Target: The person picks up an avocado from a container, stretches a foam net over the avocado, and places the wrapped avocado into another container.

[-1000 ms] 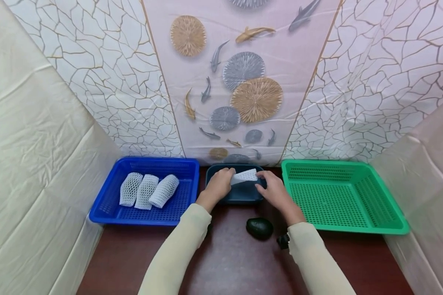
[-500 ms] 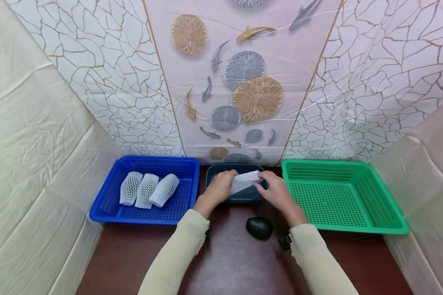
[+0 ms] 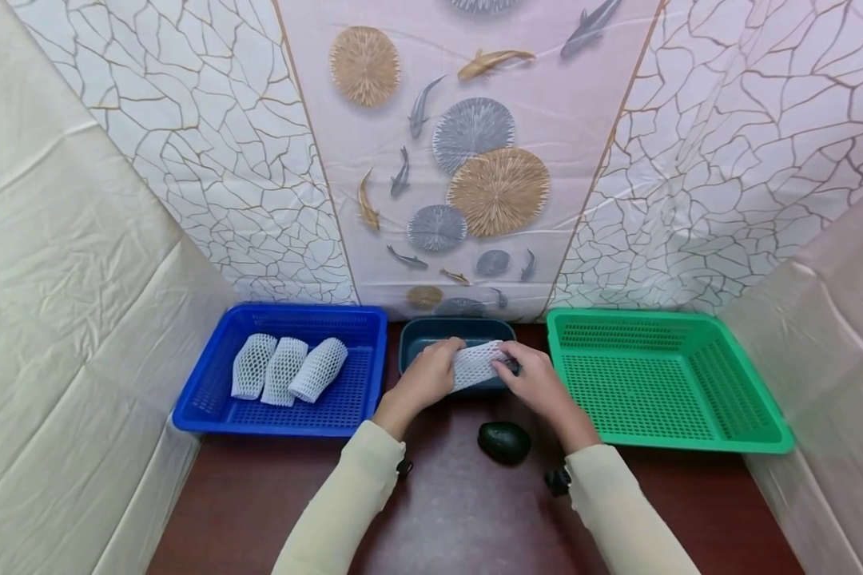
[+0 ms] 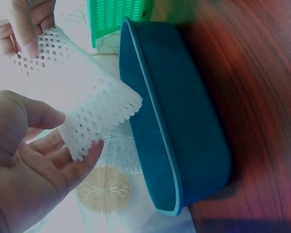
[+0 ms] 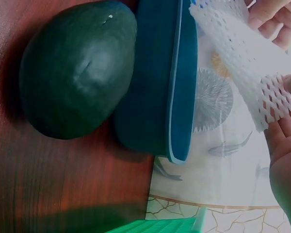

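Observation:
Between both hands a white foam net sleeve (image 3: 477, 365) is held stretched flat above the dark teal bin (image 3: 419, 329). My left hand (image 3: 430, 374) pinches one end of it, thumb on one face and fingers behind, as the left wrist view shows with the hand (image 4: 36, 145) close up. The other end is pinched by my right hand (image 3: 534, 378). On the table in front of the bin lies a dark green avocado (image 3: 504, 442), apart from both hands. It looks large in the right wrist view, where the avocado (image 5: 80, 70) lies beside the bin.
At the left stands a blue basket (image 3: 280, 427) with three more white foam net sleeves (image 3: 284, 372) lying in it. A green basket (image 3: 662, 383) stands at the right. Patterned cloth hangs behind, and plain cloth walls flank the dark red wooden table (image 3: 446, 519).
Both hands have come slightly down and toward the body with the foam net sleeve, which now lies flatter and more spread out between them. The avocado and baskets stay put.

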